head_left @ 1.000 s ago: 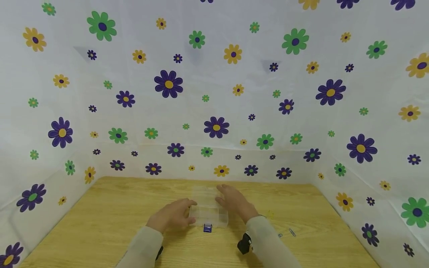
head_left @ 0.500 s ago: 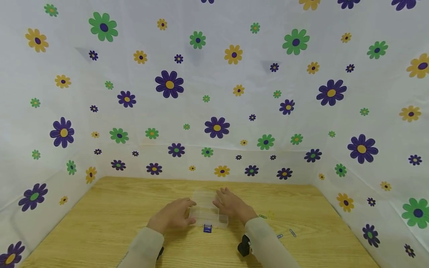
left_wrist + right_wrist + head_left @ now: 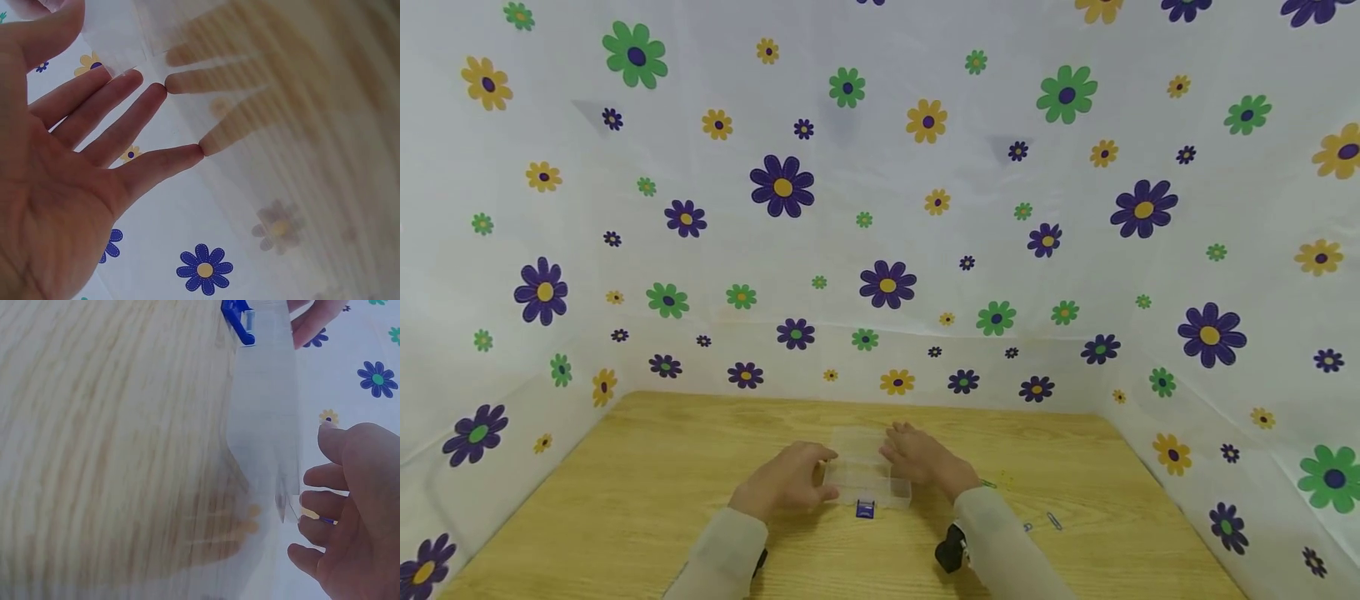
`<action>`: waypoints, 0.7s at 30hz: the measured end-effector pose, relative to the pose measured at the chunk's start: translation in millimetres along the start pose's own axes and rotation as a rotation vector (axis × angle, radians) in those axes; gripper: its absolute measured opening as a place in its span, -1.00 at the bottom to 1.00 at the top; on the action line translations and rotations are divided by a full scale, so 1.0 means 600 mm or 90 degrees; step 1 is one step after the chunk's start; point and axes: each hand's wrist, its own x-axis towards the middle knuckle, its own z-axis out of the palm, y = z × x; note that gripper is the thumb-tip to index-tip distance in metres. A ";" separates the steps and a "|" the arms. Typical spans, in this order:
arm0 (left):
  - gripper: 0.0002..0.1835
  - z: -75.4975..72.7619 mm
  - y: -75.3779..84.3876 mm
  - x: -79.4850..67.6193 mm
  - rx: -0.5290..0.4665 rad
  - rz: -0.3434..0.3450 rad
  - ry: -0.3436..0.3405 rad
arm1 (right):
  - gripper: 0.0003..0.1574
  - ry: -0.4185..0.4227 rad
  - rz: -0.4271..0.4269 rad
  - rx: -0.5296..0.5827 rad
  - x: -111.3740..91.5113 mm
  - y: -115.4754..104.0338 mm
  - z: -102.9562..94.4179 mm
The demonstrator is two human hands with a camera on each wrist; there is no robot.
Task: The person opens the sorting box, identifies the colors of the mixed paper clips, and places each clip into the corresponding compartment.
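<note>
A clear plastic box (image 3: 891, 502) with compartments and a blue latch (image 3: 865, 509) sits on the table, a clear panel (image 3: 859, 440) extending behind it. My left hand (image 3: 788, 479) is at the box's left side, its thumb by the front corner. In the left wrist view its fingers (image 3: 134, 128) are straight and spread, the fingertips touching the tabletop. At the panel's right side is my right hand (image 3: 925, 460). The right wrist view has its slightly bent fingers (image 3: 325, 503) beside the clear plastic; whether they touch it is unclear.
Several paper clips lie right of the box, among them a blue clip (image 3: 1055, 521), a green clip (image 3: 988, 483) and a yellow clip (image 3: 1006, 478). The wooden table (image 3: 700, 442) is enclosed by a white flowered curtain (image 3: 715, 267) at the back and sides.
The right hand has shifted slightly toward me, and the panel's far edge has come nearer with it. My left hand holds almost the same place.
</note>
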 end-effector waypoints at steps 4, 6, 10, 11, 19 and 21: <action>-0.38 -0.001 -0.002 -0.002 -0.005 0.010 0.006 | -0.30 0.006 -0.011 0.005 -0.005 0.002 -0.005; -0.38 0.000 -0.003 -0.002 -0.008 0.014 0.006 | -0.29 0.004 -0.005 0.012 -0.011 0.004 -0.008; -0.37 0.000 -0.003 -0.003 -0.010 0.018 0.004 | -0.28 0.011 0.019 0.042 -0.025 0.014 -0.018; -0.37 0.000 -0.003 -0.003 -0.011 0.019 0.005 | -0.29 0.015 0.028 0.053 -0.029 0.017 -0.022; -0.36 -0.003 -0.007 -0.002 -0.005 0.039 0.001 | -0.35 0.028 0.019 0.079 -0.055 0.045 -0.066; -0.36 -0.003 -0.007 -0.001 -0.004 0.043 -0.001 | -0.37 0.026 -0.004 0.072 -0.061 0.054 -0.075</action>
